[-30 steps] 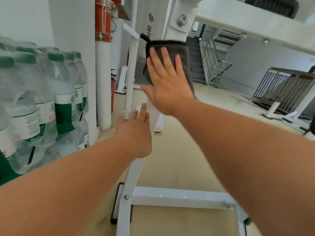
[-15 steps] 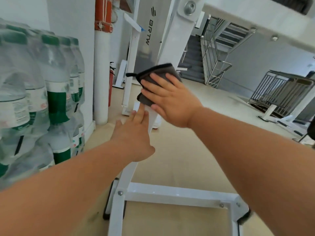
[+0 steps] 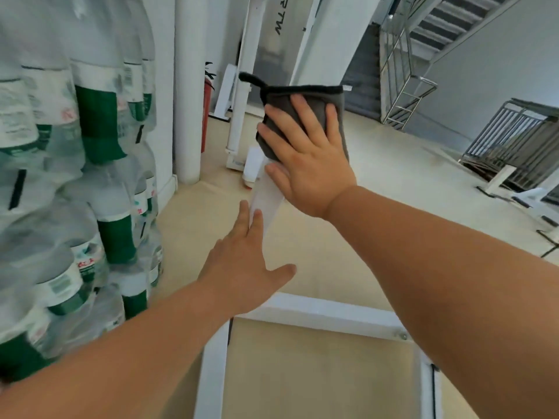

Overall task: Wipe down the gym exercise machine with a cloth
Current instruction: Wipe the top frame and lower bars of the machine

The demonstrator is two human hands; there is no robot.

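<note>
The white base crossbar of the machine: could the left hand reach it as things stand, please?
Probably yes. The left hand rests open on the slanted white post just above the base crossbar, with nothing between them. The right hand presses the grey cloth higher up, clear of that path.

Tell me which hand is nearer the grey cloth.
Right. The right hand presses flat on the grey cloth; the left hand rests lower on the white machine post, apart from the cloth.

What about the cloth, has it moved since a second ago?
Yes. The cloth under the right hand slid down the white post, now below the panel lettering.
</note>
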